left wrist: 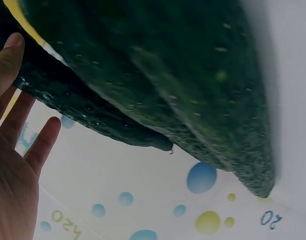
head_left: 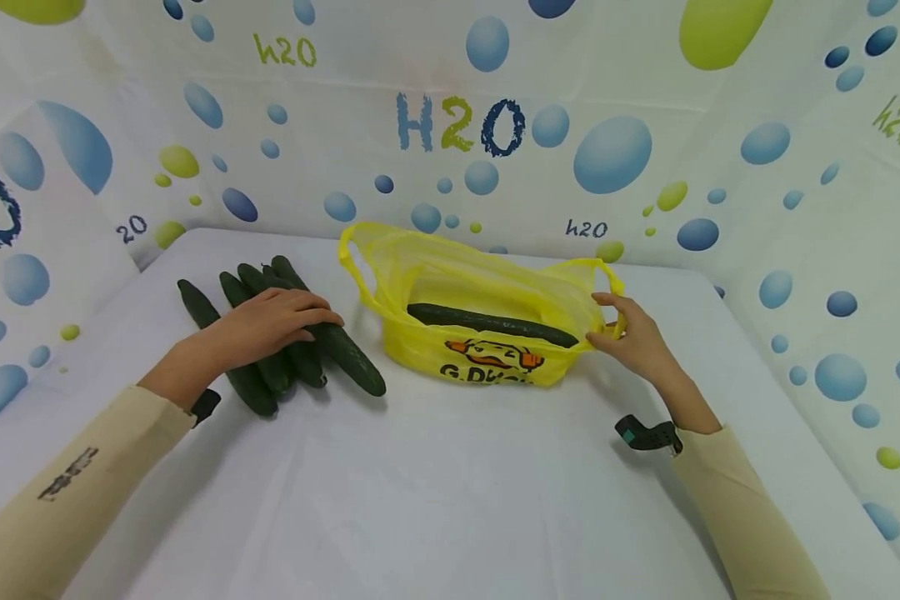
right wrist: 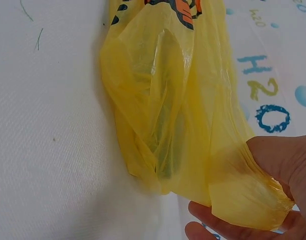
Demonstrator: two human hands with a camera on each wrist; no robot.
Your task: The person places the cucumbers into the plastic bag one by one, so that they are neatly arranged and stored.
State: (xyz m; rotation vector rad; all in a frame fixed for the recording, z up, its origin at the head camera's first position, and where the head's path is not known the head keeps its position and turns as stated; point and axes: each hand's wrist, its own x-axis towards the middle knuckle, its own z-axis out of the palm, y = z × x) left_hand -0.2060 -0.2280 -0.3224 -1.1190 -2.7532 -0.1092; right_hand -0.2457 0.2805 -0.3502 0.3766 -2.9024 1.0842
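Observation:
On the left of the head view, my left hand (head_left: 277,323) reaches over a pile of dark green cucumbers. Its thumb and fingers grip the rightmost cucumber (head_left: 356,362); the left wrist view shows the thumb (left wrist: 10,57) against that cucumber (left wrist: 93,112), with fingers behind it. A yellow plastic carrier bag (head_left: 480,267) stands with its mouth open in the middle, and one cucumber (head_left: 495,323) lies across inside. My right hand (head_left: 637,333) pinches the bag's right side by the handle; the right wrist view shows thin yellow film (right wrist: 248,195) bunched between thumb and fingers.
Several other cucumbers (head_left: 251,392) lie side by side beneath and left of the left hand. A white cloth covers the table (head_left: 435,483). Behind it hangs a white curtain (head_left: 330,125) printed with blue and green drops. Each wrist wears a dark strap (head_left: 648,435).

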